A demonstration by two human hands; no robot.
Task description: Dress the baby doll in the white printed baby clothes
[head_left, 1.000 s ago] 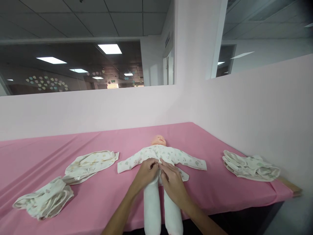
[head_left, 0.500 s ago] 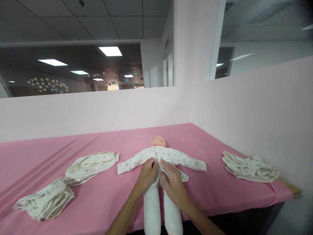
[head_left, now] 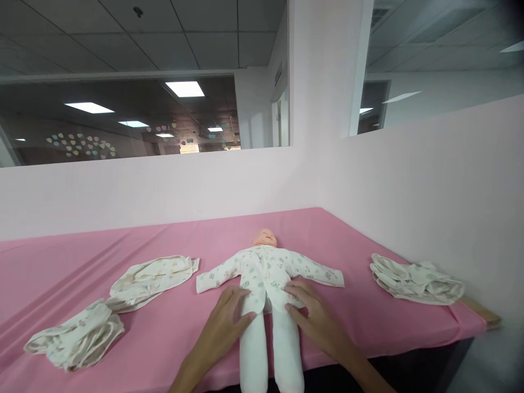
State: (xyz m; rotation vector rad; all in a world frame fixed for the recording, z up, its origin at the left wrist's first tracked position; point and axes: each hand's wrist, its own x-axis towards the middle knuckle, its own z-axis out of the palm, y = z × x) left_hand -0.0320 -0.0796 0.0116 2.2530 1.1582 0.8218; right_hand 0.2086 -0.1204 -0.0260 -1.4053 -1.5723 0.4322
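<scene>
A baby doll [head_left: 264, 238] lies on its back on the pink table [head_left: 172, 338], head away from me, white legs hanging over the near edge. It wears a white patterned top [head_left: 266, 270] with both sleeves spread out sideways. My left hand [head_left: 227, 319] lies flat and open on the top's lower left hem, beside the doll's hip. My right hand [head_left: 313, 311] lies flat and open on the lower right hem. Neither hand holds anything.
Two crumpled patterned garments lie to the left, one [head_left: 153, 275] nearer the doll and one [head_left: 73, 338] by the near left edge. Another folded garment [head_left: 415, 281] lies at the right end. A pale pink partition [head_left: 409, 180] walls the table's back and right.
Both hands were pinched together at the middle of the top's front. They have let go, moved apart and down, and now rest flat on the hem at either side.
</scene>
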